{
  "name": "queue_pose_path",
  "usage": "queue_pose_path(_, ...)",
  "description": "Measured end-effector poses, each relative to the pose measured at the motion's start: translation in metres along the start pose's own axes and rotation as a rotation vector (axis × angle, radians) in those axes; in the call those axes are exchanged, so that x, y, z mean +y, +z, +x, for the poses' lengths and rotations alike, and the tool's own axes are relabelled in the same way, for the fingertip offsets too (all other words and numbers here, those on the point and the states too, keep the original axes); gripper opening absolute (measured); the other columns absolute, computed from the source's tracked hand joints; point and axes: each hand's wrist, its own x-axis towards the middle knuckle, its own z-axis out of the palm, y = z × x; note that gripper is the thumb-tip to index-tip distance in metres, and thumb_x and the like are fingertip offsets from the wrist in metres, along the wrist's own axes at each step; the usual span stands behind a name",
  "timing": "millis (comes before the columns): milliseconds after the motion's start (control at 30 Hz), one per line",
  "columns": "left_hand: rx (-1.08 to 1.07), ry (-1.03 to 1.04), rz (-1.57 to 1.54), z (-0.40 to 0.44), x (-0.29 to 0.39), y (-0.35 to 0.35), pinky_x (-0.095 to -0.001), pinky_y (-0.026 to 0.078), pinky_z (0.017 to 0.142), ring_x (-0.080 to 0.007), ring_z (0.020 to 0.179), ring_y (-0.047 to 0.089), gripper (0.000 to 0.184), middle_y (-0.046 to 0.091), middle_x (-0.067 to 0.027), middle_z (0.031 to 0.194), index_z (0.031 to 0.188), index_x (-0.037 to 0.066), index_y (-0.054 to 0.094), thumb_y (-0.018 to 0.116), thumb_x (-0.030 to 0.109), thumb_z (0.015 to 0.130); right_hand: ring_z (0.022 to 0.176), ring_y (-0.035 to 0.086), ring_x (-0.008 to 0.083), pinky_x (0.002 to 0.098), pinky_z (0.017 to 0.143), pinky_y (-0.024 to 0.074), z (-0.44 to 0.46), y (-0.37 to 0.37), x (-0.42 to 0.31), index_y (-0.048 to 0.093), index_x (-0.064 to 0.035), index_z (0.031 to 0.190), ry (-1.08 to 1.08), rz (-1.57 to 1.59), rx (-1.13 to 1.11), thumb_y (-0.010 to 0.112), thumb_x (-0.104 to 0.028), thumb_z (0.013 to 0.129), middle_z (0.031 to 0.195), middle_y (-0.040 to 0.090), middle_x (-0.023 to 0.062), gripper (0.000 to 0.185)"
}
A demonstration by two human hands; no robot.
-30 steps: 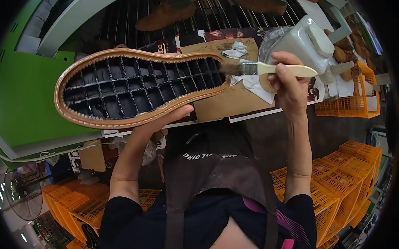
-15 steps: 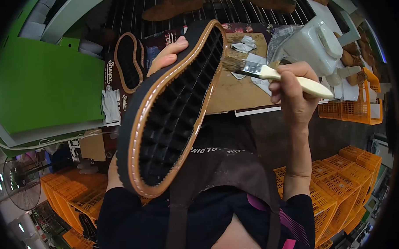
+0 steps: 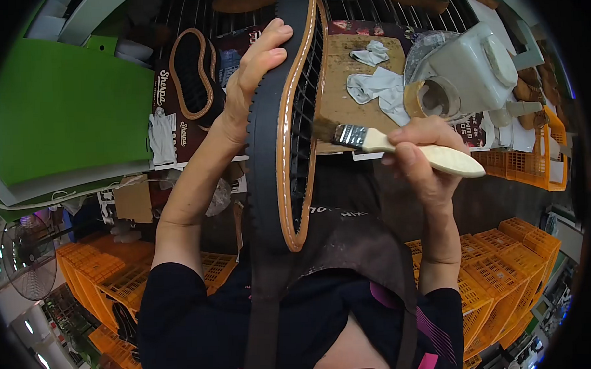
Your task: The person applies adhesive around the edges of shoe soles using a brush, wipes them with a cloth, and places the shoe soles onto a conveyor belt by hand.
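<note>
A black shoe sole (image 3: pixel 266 153) stands on edge in front of me, with a tan welt, pale stitching and a gridded hollow inside. My left hand (image 3: pixel 256 72) grips its far part from the left side, fingers over the outer wall; the thumb is hidden. In my right hand (image 3: pixel 428 155) is a flat paintbrush (image 3: pixel 372 141) with a cream handle, held closed in the fingers. Its brown bristles point left and meet the sole's right rim in the view; I cannot tell if they touch. Another sole (image 3: pixel 192 74) lies at the left on the bench.
Beyond the brush are a cardboard sheet (image 3: pixel 337 98), crumpled white cloths (image 3: pixel 377 89), a clear jar (image 3: pixel 439 96) and a white plastic jug (image 3: pixel 474 67). A green panel (image 3: pixel 78 120) stands left. Orange crates (image 3: pixel 506 262) are stacked on both sides. Brown shoe parts lie on the far rack.
The left hand has turned the sole more onto its edge and moved it away, showing its outer side wall. The brush has come lower and slightly left, with the rim.
</note>
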Motion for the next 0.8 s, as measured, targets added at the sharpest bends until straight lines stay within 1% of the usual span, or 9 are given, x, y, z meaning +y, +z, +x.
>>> queue_pose_path(133,0.04,-0.047,-0.045,-0.007,-0.009,-0.001,-0.0431,0.036,0.105,-0.0365,0.123,0.044,0.05,0.047,-0.0214,0.128,0.122,0.004,0.039,0.066,0.007,0.08,0.048,0.056,0.0058,0.0167,0.041,0.04,-0.005,-0.015,0.0,0.06,-0.0003,0.076,0.335,0.332,0.002,0.063,-0.014,0.084,0.063,0.06,0.0053,0.016)
queue_pose_path(167,0.025,-0.035,-0.059,-0.002,-0.009,-0.005,-0.0427,0.034,0.107,-0.0355,0.126,0.042,0.049,0.046,-0.0208,0.13,0.125,0.004,0.04,0.063,0.01,0.083,0.043,0.052,0.005,0.0157,0.036,0.0368,-0.001,-0.022,0.012,0.057,-0.0012,0.076,0.195,0.486,0.003,0.058,-0.021,0.087,0.06,0.057,0.0056,0.023)
queue_pose_path(200,0.052,-0.342,-0.358,-0.011,-0.003,-0.014,-0.0419,0.034,0.108,-0.0328,0.126,0.042,0.049,0.045,-0.0192,0.131,0.13,0.003,0.039,0.06,0.015,0.087,0.039,0.046,0.0052,0.0162,0.035,0.0349,0.001,-0.033,0.02,0.054,-0.0008,0.077,0.152,0.642,-0.004,0.055,-0.024,0.089,0.056,0.053,0.0049,0.026)
queue_pose_path(300,-0.189,-0.552,0.14,0.012,0.031,-0.022,-0.0345,0.045,0.095,-0.0206,0.114,0.051,0.058,0.05,-0.0124,0.123,0.127,-0.001,0.046,0.052,0.044,0.092,0.037,0.036,0.0057,0.016,0.035,0.0319,0.006,-0.052,0.028,0.051,-0.002,0.084,0.08,0.815,0.097,0.049,-0.023,0.092,0.056,0.049,0.0032,0.023)
queue_pose_path(367,-0.498,-1.105,-0.284,-0.002,0.029,-0.066,-0.0334,0.044,0.095,-0.0182,0.114,0.051,0.067,0.052,-0.0098,0.122,0.128,-0.001,0.046,0.047,0.055,0.09,0.042,0.04,0.0069,0.0166,0.037,0.0344,0.006,-0.061,0.035,0.051,-0.0027,0.088,0.087,0.834,0.167,0.049,-0.021,0.094,0.065,0.052,0.005,0.019)
queue_pose_path(400,0.036,-0.823,-0.549,-0.018,0.018,-0.039,-0.0319,0.047,0.091,-0.0177,0.109,0.055,0.07,0.056,-0.0107,0.118,0.127,-0.001,0.046,0.045,0.058,0.089,0.044,0.042,0.0073,0.017,0.039,0.0358,0.006,-0.061,0.037,0.051,-0.0028,0.089,0.099,0.86,0.193,0.049,-0.021,0.093,0.068,0.053,0.0059,0.019)
queue_pose_path(433,0.196,-0.987,-0.994,0.001,0.031,-0.036,-0.0306,0.05,0.087,-0.019,0.103,0.059,0.073,0.059,-0.011,0.114,0.126,-0.001,0.046,0.038,0.062,0.09,0.048,0.045,0.0083,0.0176,0.042,0.0388,0.004,-0.061,0.041,0.053,-0.0027,0.093,0.099,0.842,0.218,0.05,-0.02,0.093,0.071,0.055,0.0065,0.018)
queue_pose_path(533,0.228,-1.068,-1.556,0.005,0.029,-0.039,-0.0356,0.055,0.06,-0.0294,0.073,0.062,0.088,0.057,-0.0271,0.093,0.128,-0.005,0.04,0.024,0.071,0.087,0.054,0.049,0.0099,0.018,0.046,0.0408,0.003,-0.052,0.053,0.053,-0.0026,0.101,0.148,0.775,0.321,0.052,-0.02,0.092,0.074,0.057,0.0063,0.019)
queue_pose_path(800,0.258,-1.012,-1.611,-0.024,0.036,-0.034,-0.0346,0.052,0.057,-0.0298,0.073,0.058,0.099,0.054,-0.0294,0.09,0.13,-0.011,0.033,0.031,0.075,0.082,0.057,0.049,0.0093,0.0207,0.049,0.038,0.009,-0.042,0.063,0.053,-0.0051,0.109,0.14,0.734,0.263,0.05,-0.022,0.094,0.079,0.059,0.0059,0.022)
